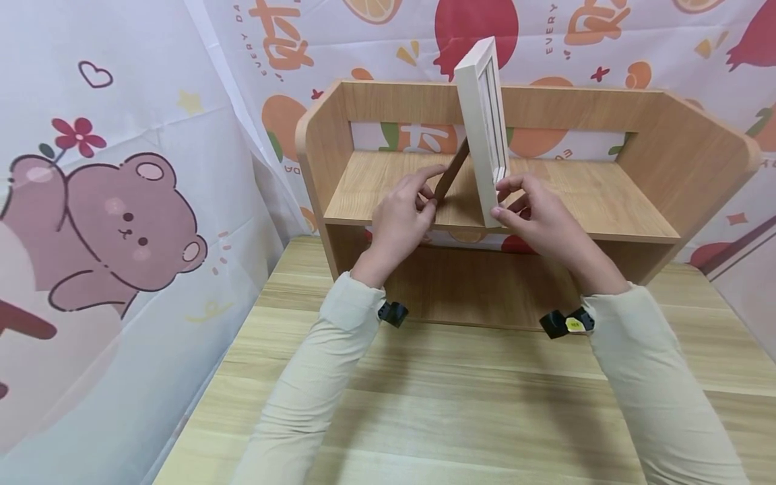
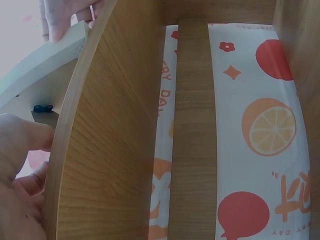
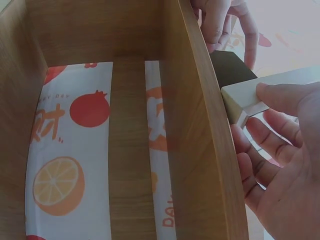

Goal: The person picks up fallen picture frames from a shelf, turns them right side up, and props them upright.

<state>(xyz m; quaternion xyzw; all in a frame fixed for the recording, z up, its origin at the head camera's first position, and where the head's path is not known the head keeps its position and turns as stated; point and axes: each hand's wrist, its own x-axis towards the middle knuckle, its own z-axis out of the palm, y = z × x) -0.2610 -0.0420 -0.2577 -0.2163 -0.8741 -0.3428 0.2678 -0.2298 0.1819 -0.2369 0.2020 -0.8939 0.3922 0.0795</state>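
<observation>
A white picture frame (image 1: 479,135) with a brown easel stand (image 1: 453,172) stands upright, edge-on, on the upper shelf (image 1: 388,182) of a wooden desktop rack. My right hand (image 1: 539,209) pinches the frame's lower front corner; the right wrist view shows its thumb lying on the white edge. On the other side my left hand (image 1: 403,212) holds the lower end of the stand between thumb and fingers. A small dark piece (image 2: 42,108) shows on the frame's back in the left wrist view. The frame's front face is mostly hidden.
The rack has side panels (image 1: 697,148), a back rail (image 1: 400,104) and a lower compartment (image 1: 485,279). It stands on a light wooden table (image 1: 455,404). Printed cloth (image 1: 564,40) hangs behind, and a bear-patterned curtain (image 1: 133,222) hangs on the left.
</observation>
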